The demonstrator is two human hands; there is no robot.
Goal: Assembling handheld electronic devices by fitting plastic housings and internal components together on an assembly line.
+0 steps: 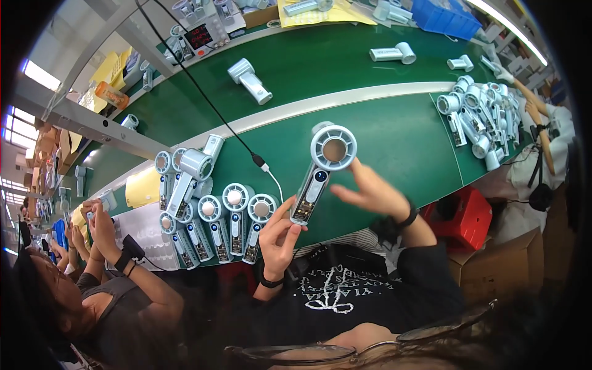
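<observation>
Left hand [279,237] pinches the handle end of a handheld fan [320,172], fingers closed on it, fan raised above the green table [394,135]. Right hand [370,191] sits open beside the fan's handle, fingers spread, gripping nothing. Just left, a row of similar fans [216,216] lies on the table near a black cable [209,105]. Far right, a pile of fans [481,117].

Held fan [322,172] betw. fan row [216,222] left, fan pile [481,117] right
</observation>
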